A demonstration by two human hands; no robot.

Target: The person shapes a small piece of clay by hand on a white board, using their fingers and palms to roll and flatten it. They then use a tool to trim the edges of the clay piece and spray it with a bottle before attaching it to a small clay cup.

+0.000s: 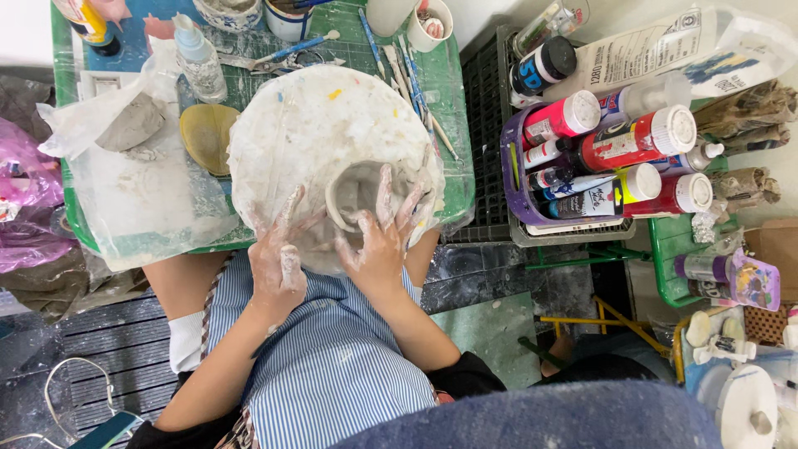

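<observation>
A small grey clay pot (359, 193) stands on a round white turntable board (320, 116) wrapped in plastic. My right hand (384, 237), smeared with clay, wraps its spread fingers around the pot's right wall and rim. My left hand (278, 258), also coated in clay, rests on the board just left of the pot, fingertips near its base. Both forearms come up from a blue-and-white striped apron (332, 366).
A green cutting mat (453, 108) holds a lump of grey clay in a plastic bag (133, 125), a yellow sponge (206, 133), a spray bottle (199, 58), modelling tools (407, 66) and cups. A purple basket of paint bottles (615, 154) stands on the right.
</observation>
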